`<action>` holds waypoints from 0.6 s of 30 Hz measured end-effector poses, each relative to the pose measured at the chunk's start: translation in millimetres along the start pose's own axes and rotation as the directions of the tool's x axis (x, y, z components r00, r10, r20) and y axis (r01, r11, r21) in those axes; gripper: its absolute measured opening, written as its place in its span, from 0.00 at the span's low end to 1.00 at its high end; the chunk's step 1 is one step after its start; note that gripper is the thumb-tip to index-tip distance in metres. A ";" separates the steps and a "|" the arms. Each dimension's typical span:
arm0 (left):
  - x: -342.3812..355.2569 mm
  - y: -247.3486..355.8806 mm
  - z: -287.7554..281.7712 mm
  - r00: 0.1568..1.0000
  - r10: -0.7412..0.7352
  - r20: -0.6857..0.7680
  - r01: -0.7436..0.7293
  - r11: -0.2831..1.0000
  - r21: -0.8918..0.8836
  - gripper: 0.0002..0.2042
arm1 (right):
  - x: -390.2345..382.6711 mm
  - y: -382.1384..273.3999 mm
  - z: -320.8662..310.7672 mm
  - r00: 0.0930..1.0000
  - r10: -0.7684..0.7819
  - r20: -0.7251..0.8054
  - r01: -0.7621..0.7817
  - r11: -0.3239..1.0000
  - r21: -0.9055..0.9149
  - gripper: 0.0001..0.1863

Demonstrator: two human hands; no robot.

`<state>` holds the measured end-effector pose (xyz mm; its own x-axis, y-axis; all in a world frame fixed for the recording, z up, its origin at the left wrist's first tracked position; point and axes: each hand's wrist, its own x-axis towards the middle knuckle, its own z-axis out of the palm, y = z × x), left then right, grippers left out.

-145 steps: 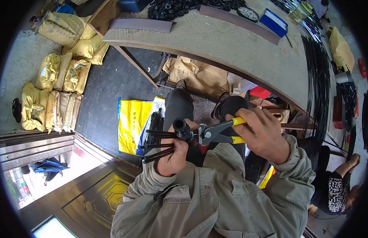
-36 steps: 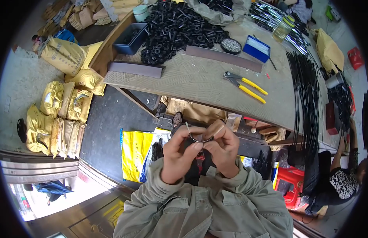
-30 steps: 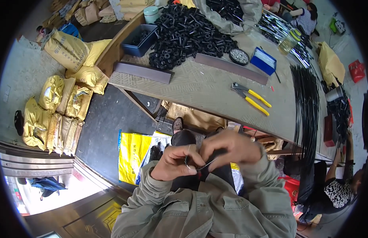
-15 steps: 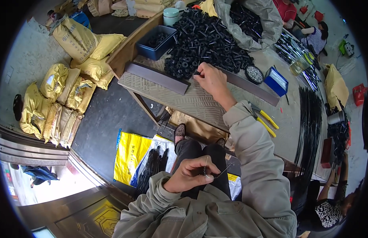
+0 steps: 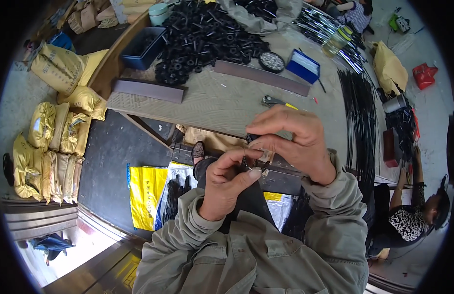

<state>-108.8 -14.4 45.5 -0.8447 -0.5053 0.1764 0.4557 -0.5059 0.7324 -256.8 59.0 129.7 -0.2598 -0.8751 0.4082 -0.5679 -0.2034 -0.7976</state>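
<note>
My left hand (image 5: pixel 226 183) and my right hand (image 5: pixel 290 138) meet in front of my chest over a thin metal wire ring (image 5: pixel 251 164). The left fingers pinch the ring from below. The right fingertips pinch a small black plastic part (image 5: pixel 251 138) against the ring from above. A large heap of the same black parts (image 5: pixel 207 34) lies at the far side of the wooden workbench (image 5: pixel 212 103). Yellow-handled pliers (image 5: pixel 276 103) lie on the bench just beyond my right hand, partly hidden by it.
A blue bin (image 5: pixel 143 46), a blue box (image 5: pixel 305 66), a round tin (image 5: pixel 272 61) and two dark bars (image 5: pixel 148 89) sit on the bench. Bundles of black rods (image 5: pixel 359 112) lie to the right. Yellow sacks (image 5: pixel 50 142) are stacked left. Another person (image 5: pixel 413 215) sits at right.
My right hand reached out to the heap of black parts half a second ago and has come back to the left hand with a part. The pliers were put down on the bench earlier.
</note>
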 end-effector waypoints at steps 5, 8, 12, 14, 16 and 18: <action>-4.6 -7.0 12.5 0.999 0.036 -0.028 -0.038 0.997 -0.074 0.14 | -28.0 7.9 -2.4 0.997 0.072 0.000 -0.071 0.988 0.137 0.07; -4.3 -11.6 14.5 0.999 0.038 -0.020 -0.039 0.999 -0.032 0.12 | -41.5 17.7 -4.7 0.994 0.105 -0.023 -0.095 0.957 0.274 0.06; -2.1 -17.2 18.2 0.999 0.040 -0.022 -0.039 0.999 0.032 0.11 | -47.3 22.2 -9.7 0.994 0.110 -0.018 -0.101 0.960 0.261 0.09; -2.7 -19.1 20.6 0.998 0.041 -0.048 -0.040 0.999 0.026 0.12 | -47.4 20.2 -10.7 0.999 -0.009 -0.044 0.013 0.997 0.075 0.12; -3.5 -20.8 22.4 0.997 0.029 -0.074 -0.029 1.000 -0.004 0.13 | -47.7 16.9 -9.6 0.993 -0.098 -0.066 0.091 0.990 -0.107 0.14; -4.5 -21.2 22.7 0.996 0.019 -0.082 -0.022 0.999 -0.036 0.14 | -49.6 13.5 -5.9 0.984 -0.146 -0.100 0.113 0.954 -0.279 0.16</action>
<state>-121.1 14.5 44.1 -0.8098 -0.5708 0.1357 0.4840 -0.5192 0.7044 -256.2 102.3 101.4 -0.2506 -0.7878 0.5626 -0.7887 -0.1709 -0.5905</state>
